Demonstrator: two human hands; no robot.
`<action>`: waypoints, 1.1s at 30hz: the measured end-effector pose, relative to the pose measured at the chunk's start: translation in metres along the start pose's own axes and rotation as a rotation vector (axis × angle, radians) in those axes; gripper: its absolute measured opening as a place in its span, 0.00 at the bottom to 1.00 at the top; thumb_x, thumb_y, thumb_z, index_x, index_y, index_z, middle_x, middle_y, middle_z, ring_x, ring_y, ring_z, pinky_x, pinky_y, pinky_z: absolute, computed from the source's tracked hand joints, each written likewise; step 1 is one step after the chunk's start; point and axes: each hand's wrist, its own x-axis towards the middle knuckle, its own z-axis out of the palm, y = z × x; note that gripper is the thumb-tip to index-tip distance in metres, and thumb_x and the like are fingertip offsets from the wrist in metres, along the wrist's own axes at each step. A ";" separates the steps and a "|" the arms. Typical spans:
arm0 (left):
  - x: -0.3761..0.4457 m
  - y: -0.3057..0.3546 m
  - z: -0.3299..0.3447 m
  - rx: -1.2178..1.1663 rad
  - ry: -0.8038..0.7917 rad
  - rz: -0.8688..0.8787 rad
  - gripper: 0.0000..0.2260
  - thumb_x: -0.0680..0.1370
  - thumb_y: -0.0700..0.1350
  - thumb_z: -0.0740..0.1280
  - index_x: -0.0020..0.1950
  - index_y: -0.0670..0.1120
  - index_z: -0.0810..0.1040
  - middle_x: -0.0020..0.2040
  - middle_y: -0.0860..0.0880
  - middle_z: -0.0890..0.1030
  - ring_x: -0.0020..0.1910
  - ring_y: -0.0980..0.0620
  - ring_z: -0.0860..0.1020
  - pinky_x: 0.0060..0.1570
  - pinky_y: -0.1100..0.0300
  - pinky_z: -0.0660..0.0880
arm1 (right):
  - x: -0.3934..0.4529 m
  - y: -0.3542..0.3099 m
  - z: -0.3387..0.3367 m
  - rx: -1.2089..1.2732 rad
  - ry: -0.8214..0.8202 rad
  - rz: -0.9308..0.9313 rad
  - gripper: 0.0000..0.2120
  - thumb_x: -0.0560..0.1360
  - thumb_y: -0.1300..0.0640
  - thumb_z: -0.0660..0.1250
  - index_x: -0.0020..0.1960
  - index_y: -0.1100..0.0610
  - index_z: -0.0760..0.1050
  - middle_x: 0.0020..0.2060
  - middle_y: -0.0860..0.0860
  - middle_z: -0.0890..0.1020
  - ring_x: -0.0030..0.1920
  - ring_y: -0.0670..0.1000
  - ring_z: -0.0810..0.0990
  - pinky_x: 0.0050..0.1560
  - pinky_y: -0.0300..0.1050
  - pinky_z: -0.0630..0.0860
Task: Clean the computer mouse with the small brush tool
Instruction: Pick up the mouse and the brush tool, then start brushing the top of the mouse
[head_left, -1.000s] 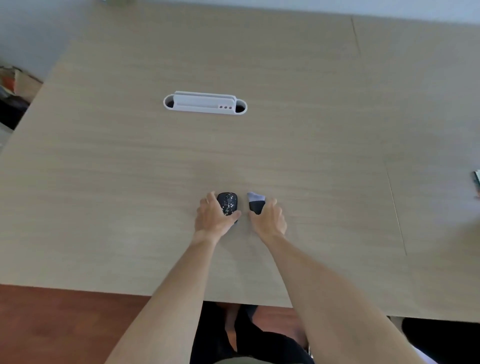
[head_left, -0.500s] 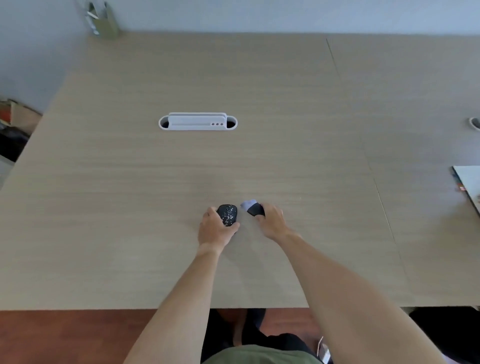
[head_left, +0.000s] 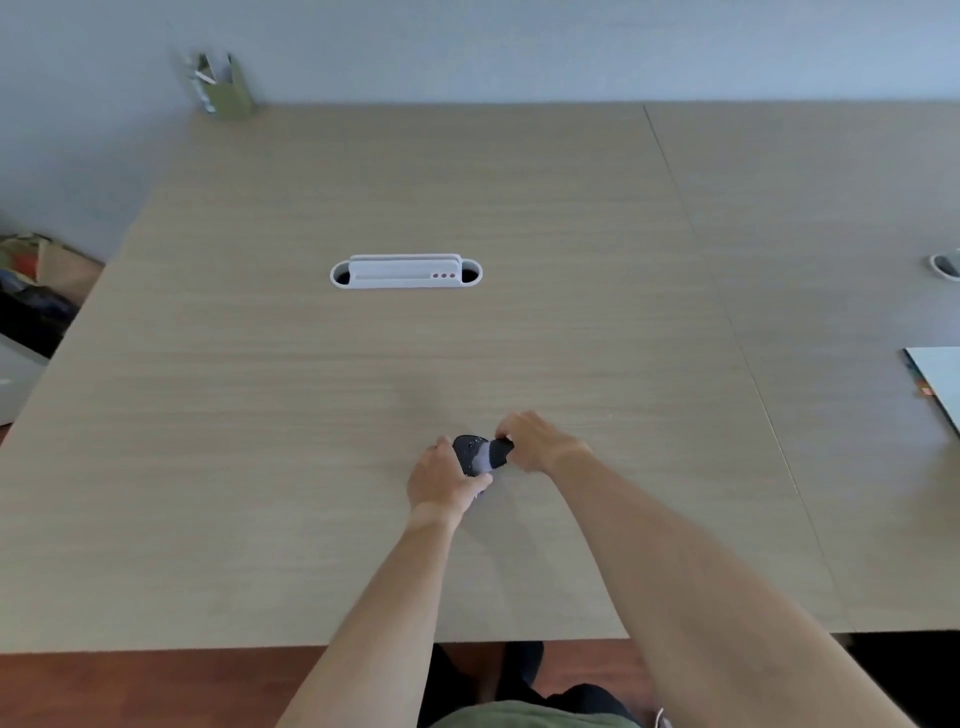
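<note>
L hand (head_left: 441, 480) wraps the black computer mouse (head_left: 467, 451) at lower centre of frame, fingers clamped on its side. R hand (head_left: 535, 439) pinches the small brush tool (head_left: 493, 453), pale bristle end laid on the mouse top. Wooden desk (head_left: 311, 441) beneath; white cable grommet (head_left: 405, 272) above centre; green pen cup (head_left: 223, 85) upper left
</note>
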 end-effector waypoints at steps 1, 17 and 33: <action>0.000 0.000 0.000 0.004 0.000 0.001 0.24 0.67 0.51 0.75 0.57 0.43 0.73 0.55 0.47 0.79 0.54 0.44 0.79 0.46 0.56 0.75 | -0.001 0.000 -0.003 -0.044 0.018 0.008 0.12 0.73 0.74 0.58 0.42 0.57 0.72 0.43 0.56 0.74 0.43 0.57 0.72 0.45 0.47 0.69; -0.005 0.000 0.011 -0.009 0.037 -0.002 0.25 0.69 0.51 0.74 0.60 0.42 0.70 0.57 0.45 0.77 0.55 0.42 0.79 0.46 0.54 0.74 | 0.014 -0.002 -0.011 -0.028 0.070 -0.001 0.15 0.72 0.74 0.58 0.34 0.57 0.70 0.43 0.60 0.75 0.43 0.58 0.72 0.43 0.47 0.68; 0.001 -0.009 0.000 0.024 -0.011 0.066 0.22 0.70 0.49 0.73 0.61 0.46 0.71 0.58 0.48 0.76 0.56 0.45 0.78 0.52 0.53 0.76 | 0.027 0.003 -0.018 0.110 0.033 -0.058 0.13 0.70 0.74 0.57 0.47 0.67 0.79 0.42 0.58 0.77 0.42 0.56 0.74 0.42 0.45 0.71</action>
